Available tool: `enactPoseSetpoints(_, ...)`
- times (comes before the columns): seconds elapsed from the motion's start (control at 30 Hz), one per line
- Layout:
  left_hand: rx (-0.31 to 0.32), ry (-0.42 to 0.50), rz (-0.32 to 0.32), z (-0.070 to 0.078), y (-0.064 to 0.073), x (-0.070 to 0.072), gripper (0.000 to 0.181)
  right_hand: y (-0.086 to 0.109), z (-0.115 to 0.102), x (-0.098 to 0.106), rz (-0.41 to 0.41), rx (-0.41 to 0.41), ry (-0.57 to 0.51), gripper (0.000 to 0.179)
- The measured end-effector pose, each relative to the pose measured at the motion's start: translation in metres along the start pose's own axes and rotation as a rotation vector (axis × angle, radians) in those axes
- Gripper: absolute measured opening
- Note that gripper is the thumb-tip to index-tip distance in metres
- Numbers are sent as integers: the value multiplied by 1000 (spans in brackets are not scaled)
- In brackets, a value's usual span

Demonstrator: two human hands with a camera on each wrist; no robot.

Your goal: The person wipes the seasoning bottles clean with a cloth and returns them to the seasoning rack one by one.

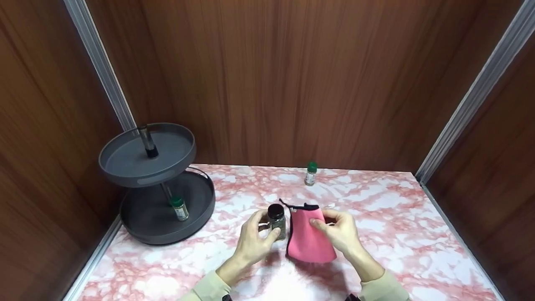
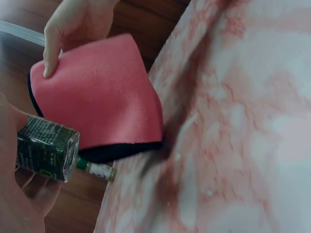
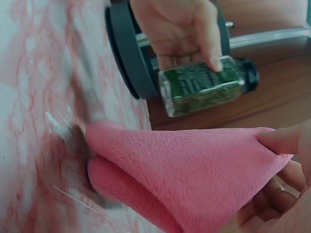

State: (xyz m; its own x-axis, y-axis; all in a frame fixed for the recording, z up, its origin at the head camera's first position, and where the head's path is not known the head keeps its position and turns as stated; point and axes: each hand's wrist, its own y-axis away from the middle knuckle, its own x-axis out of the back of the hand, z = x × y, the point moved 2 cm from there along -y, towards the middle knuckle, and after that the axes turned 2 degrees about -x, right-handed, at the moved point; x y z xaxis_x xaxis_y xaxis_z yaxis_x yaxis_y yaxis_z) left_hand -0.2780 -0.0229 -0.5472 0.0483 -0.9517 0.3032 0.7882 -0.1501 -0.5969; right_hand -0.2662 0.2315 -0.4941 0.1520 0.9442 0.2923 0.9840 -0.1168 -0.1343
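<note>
My left hand [image 1: 253, 240] grips a square clear spice jar [image 1: 276, 228] with a black lid, upright in the head view. Dark green dried herbs show through its wall in the right wrist view, where the jar [image 3: 204, 90] has a dark printed label. Just right of it, my right hand [image 1: 343, 232] pinches a pink cloth [image 1: 309, 244] near its upper right edge, thumb in front. The cloth hangs folded, with black backing and a thin black cord at the top. In the right wrist view the cloth [image 3: 180, 170] looks fuzzy. Jar and cloth appear apart.
A dark grey two-tier round stand [image 1: 146, 179] occupies the left side. On its lower tier is a small green-capped bottle [image 1: 181, 212]. Another green-capped bottle [image 1: 311, 175] stands near the back edge of the pink-and-white marbled table [image 1: 388, 230]. Wood-grain panels [image 1: 267, 83] enclose the back and sides.
</note>
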Motion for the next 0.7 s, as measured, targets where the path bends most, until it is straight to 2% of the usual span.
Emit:
enactPoseSetpoints(0.2, -23, -81, -20, -11, 7, 4, 42, -1, 0, 3, -6, 19, -4, 22)
enactPoseSetpoints(0.37, -10, -108, -39, -23, 15, 7, 41, 0, 2, 4, -6, 16, -11, 21)
enactPoseSetpoints(0.5, 41, -109, -63, -31, 20, 9, 41, 0, 3, 4, -6, 17, -15, 20)
enactPoseSetpoints(0.7, 143, -34, -109, -39, 23, 9, 42, 0, 6, 4, -6, 4, -9, 23)
